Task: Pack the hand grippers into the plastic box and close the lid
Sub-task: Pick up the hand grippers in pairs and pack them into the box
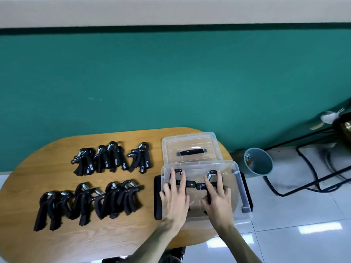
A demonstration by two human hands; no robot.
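Observation:
A clear plastic box [239, 188] stands open at the right end of the wooden table, its clear lid [190, 143] with a black handle lying just behind it. Both my hands are inside the box. My left hand [175, 194] rests with spread fingers on a black hand gripper [187, 184]. My right hand [216, 196] lies the same way on a second hand gripper [204, 185]. The two grippers meet end to end in the box's middle. Several more black hand grippers lie on the table in a far row [112, 156] and a near row [87, 202].
The oval wooden table [57, 243] stands against a green wall. A black flat object [157, 198] lies beside the box's left wall. On the tiled floor to the right stand a grey-blue bin [258, 162] and a black metal frame with cables [313, 168].

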